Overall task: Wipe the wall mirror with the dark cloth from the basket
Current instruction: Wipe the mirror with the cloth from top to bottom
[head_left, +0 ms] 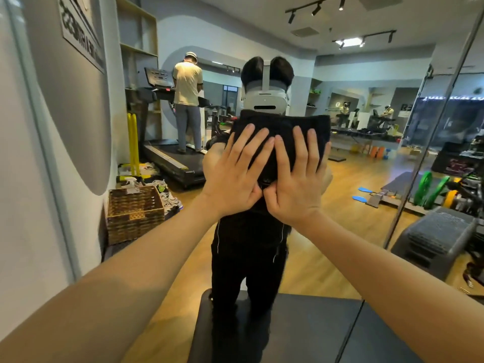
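The dark cloth [281,127] lies flat against the wall mirror [353,106], straight ahead at about chest height. My left hand [235,174] and my right hand [296,179] both press on it side by side, palms flat and fingers spread, thumbs meeting at the cloth's lower edge. The mirror fills most of the view and shows my own reflection in black clothes behind the cloth. The woven basket [135,213] appears low on the left, with a spray bottle [130,184] standing in it.
A black mat or bench [301,328] sits at the mirror's foot below my arms. A vertical seam [434,132] splits the mirror on the right. In the reflection are a treadmill [167,158] with a person on it, shoes, weights and a grey step [434,239].
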Motion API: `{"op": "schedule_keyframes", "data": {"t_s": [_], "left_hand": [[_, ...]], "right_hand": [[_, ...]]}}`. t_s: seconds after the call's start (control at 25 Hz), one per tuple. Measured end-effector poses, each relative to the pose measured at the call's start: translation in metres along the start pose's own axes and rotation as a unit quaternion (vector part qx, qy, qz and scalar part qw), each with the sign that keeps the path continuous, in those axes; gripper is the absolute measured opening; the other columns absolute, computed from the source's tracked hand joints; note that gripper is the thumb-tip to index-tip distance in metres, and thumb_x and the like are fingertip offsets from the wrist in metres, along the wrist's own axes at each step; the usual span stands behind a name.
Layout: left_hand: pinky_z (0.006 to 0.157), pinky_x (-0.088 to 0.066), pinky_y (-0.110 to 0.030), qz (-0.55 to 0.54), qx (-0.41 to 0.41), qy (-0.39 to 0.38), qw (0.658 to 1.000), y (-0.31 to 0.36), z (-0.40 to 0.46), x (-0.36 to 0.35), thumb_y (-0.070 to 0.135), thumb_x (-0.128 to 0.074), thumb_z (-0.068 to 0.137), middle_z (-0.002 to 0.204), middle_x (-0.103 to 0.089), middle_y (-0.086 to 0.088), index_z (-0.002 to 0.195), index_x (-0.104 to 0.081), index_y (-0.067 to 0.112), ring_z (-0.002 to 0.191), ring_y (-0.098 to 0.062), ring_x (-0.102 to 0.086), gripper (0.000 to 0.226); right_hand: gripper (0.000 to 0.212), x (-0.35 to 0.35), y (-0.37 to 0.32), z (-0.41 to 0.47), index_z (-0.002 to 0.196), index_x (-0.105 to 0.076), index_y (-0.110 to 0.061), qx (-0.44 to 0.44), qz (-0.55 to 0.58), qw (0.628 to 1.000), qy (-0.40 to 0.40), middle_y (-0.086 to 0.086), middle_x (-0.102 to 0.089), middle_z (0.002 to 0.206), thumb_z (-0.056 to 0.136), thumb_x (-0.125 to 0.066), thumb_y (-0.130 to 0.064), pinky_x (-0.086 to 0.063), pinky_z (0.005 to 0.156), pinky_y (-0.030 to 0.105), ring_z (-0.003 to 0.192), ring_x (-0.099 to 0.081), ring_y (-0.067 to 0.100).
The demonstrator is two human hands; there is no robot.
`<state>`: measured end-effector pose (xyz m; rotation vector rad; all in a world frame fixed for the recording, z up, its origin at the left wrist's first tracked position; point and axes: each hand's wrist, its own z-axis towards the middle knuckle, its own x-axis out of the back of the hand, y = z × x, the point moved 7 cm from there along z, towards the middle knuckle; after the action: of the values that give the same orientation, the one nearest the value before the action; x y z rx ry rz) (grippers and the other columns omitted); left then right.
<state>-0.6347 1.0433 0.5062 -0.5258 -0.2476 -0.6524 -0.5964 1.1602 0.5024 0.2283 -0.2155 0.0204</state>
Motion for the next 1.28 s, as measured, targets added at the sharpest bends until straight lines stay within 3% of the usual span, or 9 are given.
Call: {"op": "schedule_keyframes", "data": {"t_s": [0.2, 0.32, 0.48, 0.6, 0.72, 0.84, 1.0, 1.16, 1.28], "left_hand": [[0.119, -0.028, -0.061, 0.019, 0.018, -0.015, 1.000, -0.101, -0.058, 0.025, 0.033, -0.024, 0.101, 0.162, -0.020, -0.023, 0.157, -0.024, -0.001, 0.154, -0.043, -0.016, 0.066], [0.121, -0.027, -0.059, 0.035, 0.059, -0.006, 0.998, -0.166, -0.092, 0.049, 0.027, -0.036, 0.099, 0.161, -0.022, -0.024, 0.155, -0.028, -0.005, 0.154, -0.043, -0.015, 0.065], [0.122, -0.025, -0.058, 0.072, 0.118, -0.022, 0.990, -0.243, -0.139, 0.077, 0.036, -0.039, 0.102, 0.163, -0.019, -0.023, 0.157, -0.024, -0.003, 0.155, -0.039, -0.011, 0.069], [0.118, -0.032, -0.060, 0.072, 0.155, -0.040, 0.984, -0.274, -0.171, 0.085, 0.036, -0.046, 0.099, 0.164, -0.017, -0.022, 0.158, -0.021, -0.002, 0.156, -0.039, -0.010, 0.075], [0.118, -0.032, -0.062, 0.060, 0.197, -0.035, 0.978, -0.266, -0.198, 0.074, 0.042, -0.037, 0.101, 0.162, -0.018, -0.027, 0.157, -0.020, -0.004, 0.155, -0.042, -0.010, 0.074], [0.124, -0.020, -0.060, 0.049, 0.221, -0.034, 0.973, -0.220, -0.210, 0.049, 0.044, -0.035, 0.103, 0.161, -0.016, -0.030, 0.155, -0.020, -0.008, 0.153, -0.048, -0.009, 0.076], [0.121, -0.024, -0.064, 0.011, 0.173, -0.041, 0.984, -0.115, -0.181, 0.013, 0.035, -0.043, 0.100, 0.158, -0.018, -0.032, 0.152, -0.022, -0.011, 0.151, -0.051, -0.012, 0.073], [0.119, -0.022, -0.067, -0.018, 0.129, -0.067, 0.989, -0.006, -0.094, -0.017, 0.033, -0.053, 0.092, 0.163, -0.014, -0.029, 0.158, -0.012, -0.005, 0.154, -0.048, -0.005, 0.086], [0.121, -0.017, -0.065, -0.030, 0.109, -0.032, 0.993, 0.041, -0.005, -0.013, 0.038, -0.045, 0.091, 0.165, -0.018, -0.022, 0.158, -0.019, 0.000, 0.154, -0.044, -0.010, 0.081]], "right_hand": [[0.078, -0.037, -0.106, 0.041, 0.159, -0.038, -0.010, 0.019, 0.004, 0.999, -0.033, 0.026, -0.028, 0.166, 0.089, -0.049, -0.043, -0.013, 0.122, 0.071, 0.155, -0.017, 0.045], [0.078, -0.060, -0.174, 0.071, 0.160, -0.036, -0.010, 0.042, 0.013, 0.998, -0.049, 0.025, -0.025, 0.167, 0.092, -0.048, -0.047, -0.010, 0.124, 0.070, 0.156, -0.017, 0.045], [0.080, -0.089, -0.261, 0.104, 0.163, -0.027, -0.011, 0.080, 0.033, 0.993, -0.084, 0.024, -0.016, 0.170, 0.097, -0.042, -0.053, 0.001, 0.125, 0.067, 0.158, -0.009, 0.045], [0.081, -0.105, -0.302, 0.109, 0.163, -0.023, -0.011, 0.101, 0.042, 0.988, -0.105, 0.024, -0.013, 0.170, 0.097, -0.044, -0.052, 0.001, 0.125, 0.067, 0.158, -0.005, 0.044], [0.081, -0.113, -0.314, 0.090, 0.163, -0.024, -0.010, 0.140, 0.041, 0.983, -0.109, 0.024, -0.016, 0.169, 0.097, -0.047, -0.051, 0.000, 0.126, 0.065, 0.158, -0.006, 0.043], [0.076, -0.107, -0.290, 0.050, 0.162, -0.028, -0.010, 0.175, 0.039, 0.978, -0.107, 0.022, -0.020, 0.169, 0.100, -0.048, -0.048, -0.003, 0.128, 0.062, 0.159, -0.009, 0.040], [0.074, -0.082, -0.195, -0.017, 0.162, -0.031, -0.011, 0.171, 0.021, 0.980, -0.096, 0.020, -0.024, 0.169, 0.099, -0.055, -0.041, -0.010, 0.128, 0.062, 0.158, -0.016, 0.039], [0.076, -0.031, -0.061, -0.043, 0.160, -0.034, -0.008, 0.124, -0.005, 0.990, -0.074, 0.024, -0.027, 0.166, 0.095, -0.063, -0.034, -0.024, 0.121, 0.069, 0.156, -0.021, 0.044], [0.069, 0.006, 0.022, -0.018, 0.161, -0.031, -0.007, 0.072, -0.040, 0.995, -0.054, 0.026, -0.028, 0.165, 0.100, -0.056, -0.029, -0.024, 0.121, 0.069, 0.156, -0.020, 0.045]]}}
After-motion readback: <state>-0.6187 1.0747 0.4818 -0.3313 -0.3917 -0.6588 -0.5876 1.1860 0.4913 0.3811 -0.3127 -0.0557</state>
